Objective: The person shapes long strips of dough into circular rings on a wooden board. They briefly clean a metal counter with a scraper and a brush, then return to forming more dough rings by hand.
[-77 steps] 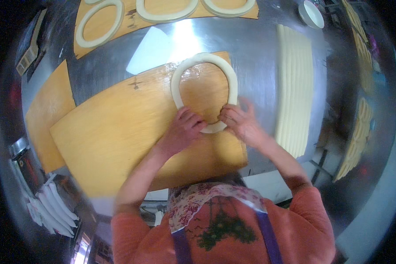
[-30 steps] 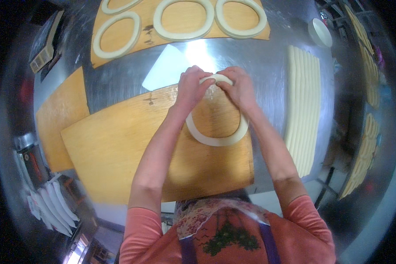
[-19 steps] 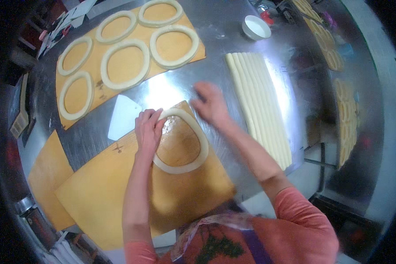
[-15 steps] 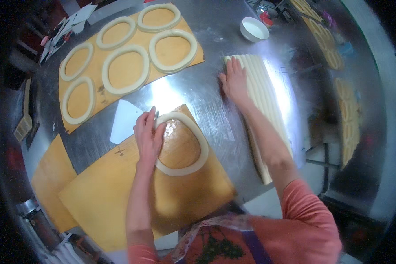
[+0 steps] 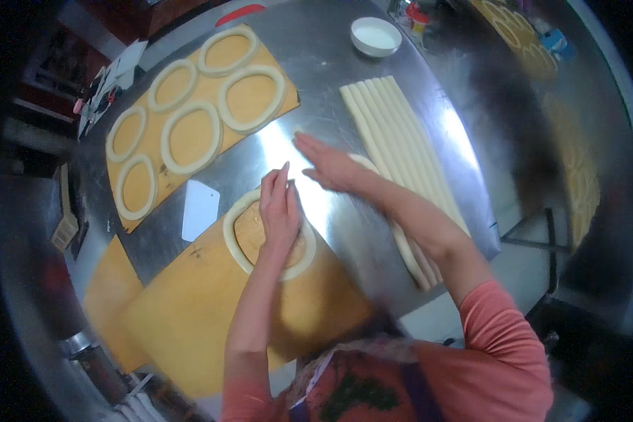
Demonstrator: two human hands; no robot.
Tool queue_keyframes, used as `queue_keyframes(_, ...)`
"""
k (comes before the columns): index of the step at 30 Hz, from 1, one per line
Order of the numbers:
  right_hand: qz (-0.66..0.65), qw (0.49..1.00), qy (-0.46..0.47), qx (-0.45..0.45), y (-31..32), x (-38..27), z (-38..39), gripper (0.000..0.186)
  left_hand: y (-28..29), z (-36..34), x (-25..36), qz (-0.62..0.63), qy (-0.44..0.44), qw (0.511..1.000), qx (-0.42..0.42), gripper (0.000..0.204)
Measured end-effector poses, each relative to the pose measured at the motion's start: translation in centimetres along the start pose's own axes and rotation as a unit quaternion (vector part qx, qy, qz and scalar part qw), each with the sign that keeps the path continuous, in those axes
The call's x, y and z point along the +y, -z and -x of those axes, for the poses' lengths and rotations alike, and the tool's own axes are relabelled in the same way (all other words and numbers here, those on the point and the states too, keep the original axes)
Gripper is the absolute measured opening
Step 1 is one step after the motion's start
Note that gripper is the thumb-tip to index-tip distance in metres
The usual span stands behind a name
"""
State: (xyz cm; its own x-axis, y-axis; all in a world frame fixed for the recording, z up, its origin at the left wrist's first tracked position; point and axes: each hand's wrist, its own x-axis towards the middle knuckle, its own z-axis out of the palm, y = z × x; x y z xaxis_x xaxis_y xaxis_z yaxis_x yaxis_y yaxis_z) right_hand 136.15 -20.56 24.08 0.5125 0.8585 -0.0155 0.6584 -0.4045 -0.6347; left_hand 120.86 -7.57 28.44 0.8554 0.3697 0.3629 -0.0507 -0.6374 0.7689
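My left hand [image 5: 281, 207] lies over the upper part of a pale dough ring [image 5: 229, 235], its fingers stretched forward and holding nothing that I can see. The ring rests on a yellow board [image 5: 190, 309] in front of me. To the right, my right hand [image 5: 328, 167] hangs above the steel table with fingers straight and thumb apart. Under its palm and wrist runs a dough rope [image 5: 364, 162], mostly hidden by the hand; a pale tip shows by the fingertips. A row of long dough ropes [image 5: 408, 144] lies beside my right forearm.
At the far left, another yellow board [image 5: 158, 141] carries several dough rings. A white scraper [image 5: 200, 209] lies between the boards. A white bowl [image 5: 376, 36] stands on the steel table [image 5: 316, 91] near its far edge. Another yellow board [image 5: 112, 302] sits at left.
My right hand has moved left from the ends of the dough ropes toward my left hand, bringing one rope along. The left hand stays at the ring. The whole view has shifted.
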Motion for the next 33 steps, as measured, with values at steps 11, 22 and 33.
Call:
queue_keyframes(11,0.076,0.933,-0.272,0.224,-2.5,-3.8,25.5,0.070,-7.4,-4.8,-1.6,-0.136,-0.123,0.942,-0.281,0.046)
queue_keyframes(22,0.164,0.943,-0.221,0.189,-5.7,-6.0,30.0,0.065,1.6,-1.2,11.2,-0.088,-0.123,0.921,-0.359,0.020)
queue_keyframes(33,0.166,0.950,-0.154,0.216,-6.0,-10.6,31.0,0.039,14.4,22.2,5.3,0.007,0.250,0.934,-0.254,0.041)
